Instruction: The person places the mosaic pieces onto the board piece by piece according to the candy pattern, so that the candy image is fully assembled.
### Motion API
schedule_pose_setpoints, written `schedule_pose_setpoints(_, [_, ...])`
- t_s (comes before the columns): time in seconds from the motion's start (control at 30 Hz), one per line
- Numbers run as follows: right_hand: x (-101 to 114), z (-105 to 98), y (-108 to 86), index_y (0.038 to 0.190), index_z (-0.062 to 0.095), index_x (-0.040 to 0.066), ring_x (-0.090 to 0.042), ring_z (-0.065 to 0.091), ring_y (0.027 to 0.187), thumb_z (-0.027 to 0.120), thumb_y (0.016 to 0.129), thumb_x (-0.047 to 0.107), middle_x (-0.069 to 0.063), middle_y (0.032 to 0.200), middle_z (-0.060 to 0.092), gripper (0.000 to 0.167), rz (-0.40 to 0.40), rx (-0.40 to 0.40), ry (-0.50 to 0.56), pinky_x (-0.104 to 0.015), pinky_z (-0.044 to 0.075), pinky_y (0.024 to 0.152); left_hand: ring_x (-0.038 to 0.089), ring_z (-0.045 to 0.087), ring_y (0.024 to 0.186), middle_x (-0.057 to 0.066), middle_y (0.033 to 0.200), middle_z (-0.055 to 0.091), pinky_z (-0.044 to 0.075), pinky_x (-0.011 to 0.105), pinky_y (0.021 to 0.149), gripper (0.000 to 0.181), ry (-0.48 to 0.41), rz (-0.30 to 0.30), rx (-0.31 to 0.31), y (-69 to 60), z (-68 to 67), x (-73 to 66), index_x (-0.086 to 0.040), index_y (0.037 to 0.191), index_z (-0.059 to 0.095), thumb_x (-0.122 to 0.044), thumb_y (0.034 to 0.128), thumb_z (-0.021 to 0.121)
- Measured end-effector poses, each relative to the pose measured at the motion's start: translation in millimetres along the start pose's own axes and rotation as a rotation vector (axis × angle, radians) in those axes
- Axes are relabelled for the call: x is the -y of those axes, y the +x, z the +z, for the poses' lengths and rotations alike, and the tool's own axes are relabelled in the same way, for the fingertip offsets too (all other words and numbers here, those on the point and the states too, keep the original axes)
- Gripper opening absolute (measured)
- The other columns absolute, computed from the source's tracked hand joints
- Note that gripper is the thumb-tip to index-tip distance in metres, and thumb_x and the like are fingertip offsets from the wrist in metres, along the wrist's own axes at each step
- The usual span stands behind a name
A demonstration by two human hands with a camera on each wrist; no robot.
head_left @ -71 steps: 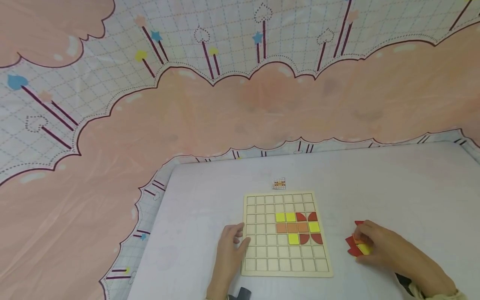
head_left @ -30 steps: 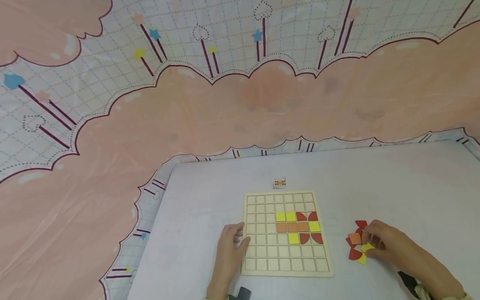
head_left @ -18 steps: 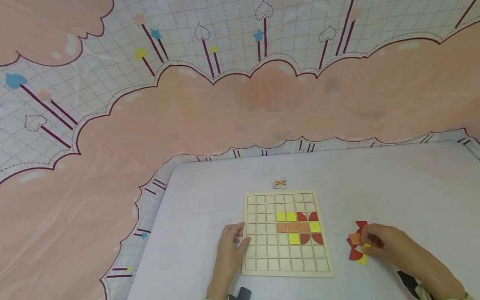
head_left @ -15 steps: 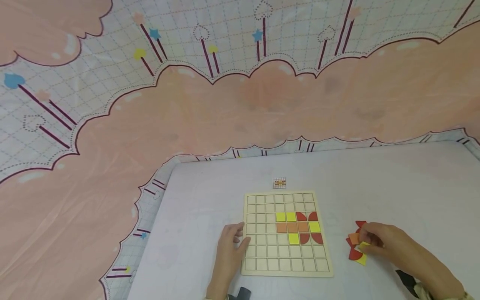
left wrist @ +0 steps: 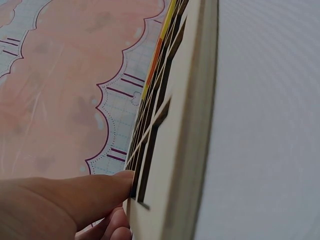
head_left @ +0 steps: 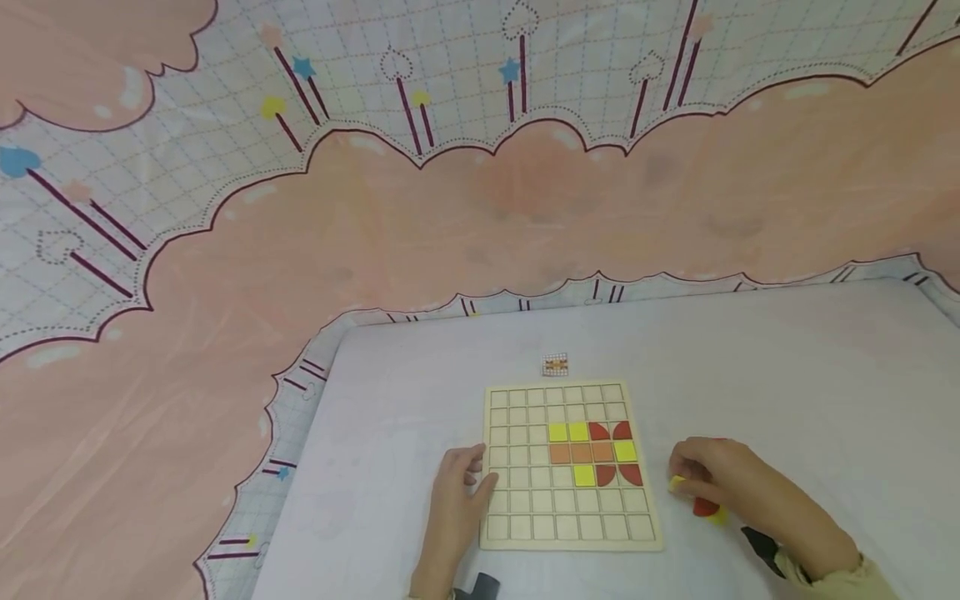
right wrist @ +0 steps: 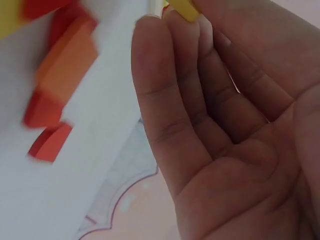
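Note:
A cream grid board (head_left: pixel 517 527) lies on the white table with yellow, orange and red pieces in its right half. My left hand (head_left: pixel 456 508) rests at the board's left edge, thumb and fingertips touching it; the left wrist view shows the thumb (left wrist: pixel 100 192) against the board's rim (left wrist: pixel 187 150). To the right of the board, my right hand (head_left: pixel 738 483) pinches a yellow piece (head_left: pixel 676 483) between thumb and fingers. The right wrist view shows that yellow piece (right wrist: pixel 185 8) at the fingertips. Under and behind this hand lie loose pieces, among them a red one (head_left: pixel 705 507), partly hidden.
A small printed card (head_left: pixel 555 365) with a coloured grid pattern lies just beyond the board. Loose orange (right wrist: pixel 67 60) and red (right wrist: pixel 51 142) pieces show in the right wrist view. A patterned cloth (head_left: pixel 450 225) hangs or lies past the table's far and left edges.
My right hand has moved left from the loose pieces, with the yellow piece pinched in its fingers. My left hand stays at the board's edge. The head view has shifted slightly.

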State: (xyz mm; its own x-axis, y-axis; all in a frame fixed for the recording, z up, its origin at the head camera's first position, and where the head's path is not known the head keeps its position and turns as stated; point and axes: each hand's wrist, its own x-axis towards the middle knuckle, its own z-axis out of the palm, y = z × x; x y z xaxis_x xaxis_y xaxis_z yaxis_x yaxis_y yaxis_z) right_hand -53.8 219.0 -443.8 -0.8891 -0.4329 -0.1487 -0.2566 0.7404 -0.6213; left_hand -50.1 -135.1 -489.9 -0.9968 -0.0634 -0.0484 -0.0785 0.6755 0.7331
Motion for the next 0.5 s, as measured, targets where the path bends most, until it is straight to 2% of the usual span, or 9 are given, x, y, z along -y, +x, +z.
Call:
schedule_pose_setpoints(0.13, [14.4,-0.7,12.6,0.085,0.064,0.019,-0.003,0.047,0.066,0.078,0.085,0.015,0.012,0.074,0.054,0.014,0.017,0.02,-0.013,-0.02,0.045,0.059,0.009,0.054,0.093,0.001,0.112,0.057,0.051,0.024,0.081,0.043,0.014,0.0,0.001,1.2,0.0,0.7,-0.007,0.129,0.06,-0.012,0.0878,0.073])
schedule_pose_setpoints(0.33, [31.9,-1.5,29.7,0.085,0.065,0.017,-0.004,0.047,0.072,0.076,0.086,0.014,0.012,0.078,0.055,0.011,-0.052,-0.002,-0.036,-0.021,0.046,0.063,0.009,0.054,0.091,0.0,0.111,0.058,0.051,0.024,0.081,0.043,0.015,0.002,-0.014,-0.2,-0.5,1.9,-0.007,0.128,0.061,-0.011,0.0869,0.074])
schedule_pose_setpoints(0.5, [48.3,0.2,42.5,0.087,0.066,0.015,-0.007,0.049,0.074,0.076,0.086,0.01,0.01,0.08,0.057,0.012,-0.069,-0.009,-0.008,-0.022,0.049,0.065,0.009,0.054,0.092,0.0,0.112,0.058,0.051,0.023,0.081,0.043,0.01,0.015,-0.014,-0.3,0.3,1.2,-0.007,0.128,0.061,-0.01,0.0869,0.074])
